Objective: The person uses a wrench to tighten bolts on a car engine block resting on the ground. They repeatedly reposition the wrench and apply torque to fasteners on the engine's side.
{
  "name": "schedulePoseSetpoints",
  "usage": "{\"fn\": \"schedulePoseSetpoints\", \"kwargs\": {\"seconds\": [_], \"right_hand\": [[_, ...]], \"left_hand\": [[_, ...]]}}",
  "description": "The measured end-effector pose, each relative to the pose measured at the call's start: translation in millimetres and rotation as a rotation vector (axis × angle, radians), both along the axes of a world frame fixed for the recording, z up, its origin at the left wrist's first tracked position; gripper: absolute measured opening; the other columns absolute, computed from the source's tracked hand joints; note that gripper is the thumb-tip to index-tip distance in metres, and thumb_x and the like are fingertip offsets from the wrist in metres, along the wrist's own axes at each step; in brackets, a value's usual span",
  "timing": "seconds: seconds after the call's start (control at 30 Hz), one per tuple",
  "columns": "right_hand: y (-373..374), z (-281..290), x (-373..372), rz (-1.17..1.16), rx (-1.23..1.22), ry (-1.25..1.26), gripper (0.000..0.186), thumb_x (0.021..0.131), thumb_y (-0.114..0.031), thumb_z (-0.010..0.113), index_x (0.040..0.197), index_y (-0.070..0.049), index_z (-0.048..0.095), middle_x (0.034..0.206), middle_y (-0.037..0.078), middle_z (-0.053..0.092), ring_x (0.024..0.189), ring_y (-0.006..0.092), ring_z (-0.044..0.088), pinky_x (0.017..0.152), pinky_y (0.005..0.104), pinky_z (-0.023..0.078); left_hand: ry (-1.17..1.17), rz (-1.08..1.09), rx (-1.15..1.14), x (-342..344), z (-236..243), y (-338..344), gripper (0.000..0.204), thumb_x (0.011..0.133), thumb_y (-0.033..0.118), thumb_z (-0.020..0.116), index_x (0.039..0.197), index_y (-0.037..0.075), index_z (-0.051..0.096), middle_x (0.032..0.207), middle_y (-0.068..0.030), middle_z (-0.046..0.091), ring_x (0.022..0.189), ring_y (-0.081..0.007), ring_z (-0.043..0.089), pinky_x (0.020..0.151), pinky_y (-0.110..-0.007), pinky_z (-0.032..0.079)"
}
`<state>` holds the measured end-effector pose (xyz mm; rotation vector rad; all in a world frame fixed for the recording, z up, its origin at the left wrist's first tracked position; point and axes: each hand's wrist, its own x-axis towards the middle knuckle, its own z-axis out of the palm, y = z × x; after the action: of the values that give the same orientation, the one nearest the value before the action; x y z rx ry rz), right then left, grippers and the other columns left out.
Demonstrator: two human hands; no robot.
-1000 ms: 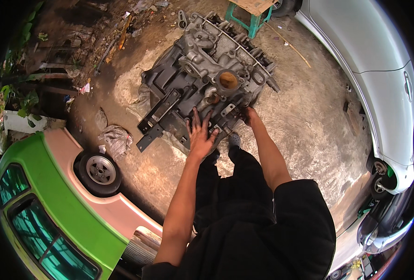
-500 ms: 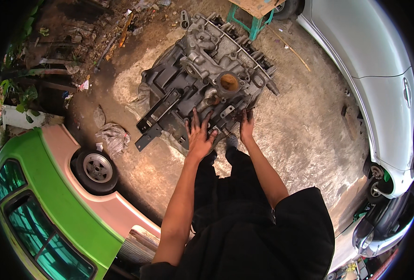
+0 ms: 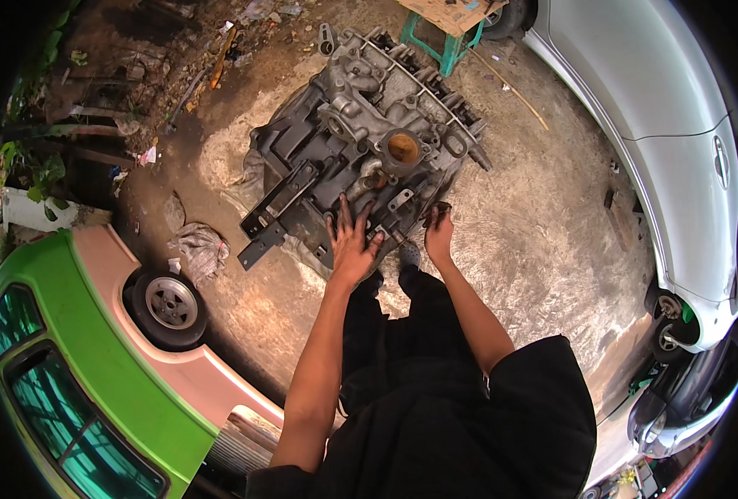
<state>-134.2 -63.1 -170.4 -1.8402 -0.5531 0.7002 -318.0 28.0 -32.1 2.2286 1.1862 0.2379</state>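
Observation:
A large greasy engine point(image 3: 361, 141) of grey metal lies on the ground in front of me, with a round brown-stained opening point(image 3: 403, 148) in its upper side. A dark slotted metal bracket point(image 3: 282, 200) juts out at its left. My left hand point(image 3: 354, 252) rests on the engine's near side, fingers spread and blackened with grime. Beside the engine's near right edge is my right hand point(image 3: 440, 235), its dark fingertips curled together. Whatever they may pinch is too small and dark to make out.
A green and pink car point(image 3: 111, 333) stands at the left, a silver car point(image 3: 643, 108) at the right. Behind the engine is a green stool point(image 3: 442, 41) with cardboard on top. A thin stick point(image 3: 510, 87), a crumpled sack point(image 3: 203, 249) and scattered debris lie on the ground.
My right hand's fingers have curled in and drawn slightly away from the engine's edge. The left hand stays spread on the engine. The whole view has shifted a little.

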Motion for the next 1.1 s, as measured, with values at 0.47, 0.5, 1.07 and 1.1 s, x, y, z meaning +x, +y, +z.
{"fn": "schedulePoseSetpoints", "kwargs": {"seconds": [0.47,0.5,1.07,1.1], "right_hand": [[45,-62,53,-0.237,-0.049,1.117,0.007,0.094,-0.008,0.051,0.098,-0.007,0.056,0.076,0.007,0.055,0.055,0.0179,0.049,0.049,0.0316,0.040],[47,-61,52,-0.221,-0.023,1.126,0.007,0.094,-0.008,0.050,0.098,-0.007,0.057,0.075,0.007,0.054,0.055,0.0179,0.049,0.049,0.0318,0.040],[26,-25,16,-0.263,0.281,0.694,0.018,0.104,-0.021,0.047,0.102,-0.003,0.052,0.081,0.013,0.057,0.073,0.0287,0.063,0.067,0.0436,0.053],[18,-13,9,-0.120,0.224,0.424,0.018,0.103,-0.019,0.048,0.107,-0.002,0.052,0.087,0.015,0.058,0.078,0.0319,0.062,0.071,0.0444,0.052]], "left_hand": [[-0.003,0.009,0.036,1,2,-2,0.067,0.090,0.040,0.063,0.151,0.031,0.035,0.165,-0.0162,0.000,0.146,-0.0416,0.024,0.120,-0.053,0.005],[0.004,0.010,0.030,2,1,-1,0.067,0.090,0.041,0.062,0.151,0.031,0.035,0.164,-0.0163,0.001,0.145,-0.0420,0.024,0.120,-0.054,0.006],[0.021,0.004,0.014,0,-2,0,0.066,0.091,0.042,0.062,0.151,0.029,0.037,0.164,-0.0170,0.002,0.147,-0.0391,0.020,0.121,-0.053,0.004],[0.014,0.004,0.018,0,-2,-1,0.066,0.091,0.042,0.062,0.151,0.029,0.037,0.164,-0.0169,0.002,0.147,-0.0388,0.020,0.121,-0.053,0.004]]}}
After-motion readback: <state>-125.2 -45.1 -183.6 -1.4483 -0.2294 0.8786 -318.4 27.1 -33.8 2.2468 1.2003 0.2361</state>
